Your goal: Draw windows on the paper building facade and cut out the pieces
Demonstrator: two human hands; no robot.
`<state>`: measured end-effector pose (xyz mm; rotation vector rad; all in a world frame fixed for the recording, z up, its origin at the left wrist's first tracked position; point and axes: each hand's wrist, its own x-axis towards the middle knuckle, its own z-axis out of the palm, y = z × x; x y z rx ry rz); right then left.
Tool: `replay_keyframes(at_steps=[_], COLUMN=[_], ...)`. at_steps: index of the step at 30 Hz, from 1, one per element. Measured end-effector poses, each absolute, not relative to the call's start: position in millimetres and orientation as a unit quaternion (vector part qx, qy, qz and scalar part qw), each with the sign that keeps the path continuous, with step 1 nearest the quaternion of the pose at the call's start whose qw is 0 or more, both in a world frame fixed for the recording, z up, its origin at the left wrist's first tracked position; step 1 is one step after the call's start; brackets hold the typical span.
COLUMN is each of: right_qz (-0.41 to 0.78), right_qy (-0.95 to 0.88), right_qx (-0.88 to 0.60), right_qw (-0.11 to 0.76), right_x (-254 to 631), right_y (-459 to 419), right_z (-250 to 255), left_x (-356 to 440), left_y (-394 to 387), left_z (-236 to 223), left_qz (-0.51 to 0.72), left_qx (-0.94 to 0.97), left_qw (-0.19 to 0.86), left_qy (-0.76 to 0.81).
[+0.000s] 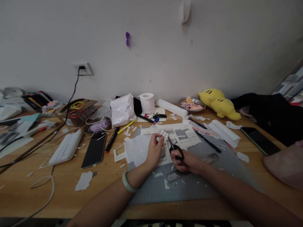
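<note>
My left hand (pixel 155 149), with a pale bangle (pixel 128 183) on its wrist, pinches a small paper cutout (pixel 163 133) marked with black outlines. In my right hand (pixel 186 160) are black-handled scissors (pixel 177 152), their blades pointing up toward the cutout. Whether the blades touch the paper I cannot tell. Under both hands lie sheets with drawn black shapes (pixel 194 136) and a blank white sheet (pixel 134 148). They rest on a grey cutting mat (pixel 151 192). A metal ruler (pixel 177 175) lies partly beneath my right hand.
Paper scraps (pixel 84 181) litter the wooden table. Left are a dark phone (pixel 94 152), a black marker (pixel 112 140) and a white power strip (pixel 66 147). A toilet roll (pixel 147 102), a metal dish (pixel 200 105) and a yellow plush toy (pixel 219 102) line the back. Another phone (pixel 259 139) lies right.
</note>
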<state>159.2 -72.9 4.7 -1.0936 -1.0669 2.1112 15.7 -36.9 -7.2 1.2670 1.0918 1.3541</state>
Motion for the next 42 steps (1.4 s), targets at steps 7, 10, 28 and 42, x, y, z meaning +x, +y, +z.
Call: replay_keyframes(at_steps=[7,10,28,42], right_qz=[0.795,0.805,0.817,0.804], right_qy=[-0.384,-0.381,-0.366,-0.381], right_qx=[-0.395,-0.385,-0.364,-0.379], right_qw=[0.255,0.241,0.257,0.257], right_x=[159.8,161.7,162.8,161.1], right_y=[-72.1,-71.2,-69.4,-69.9], right_z=[6.8,6.9,0.8,2.6], left_x=[16.4,15.9,17.5,19.1], left_y=[-36.8,-36.5,-38.3,-34.9], left_z=[-4.8,-5.4,-0.6,-5.5], left_qz=[0.559,0.562,0.559,0.595], left_qx=[0.509,0.502,0.465,0.415], left_qw=[0.485,0.496,0.553,0.545], left_qy=[0.44,0.431,0.406,0.42])
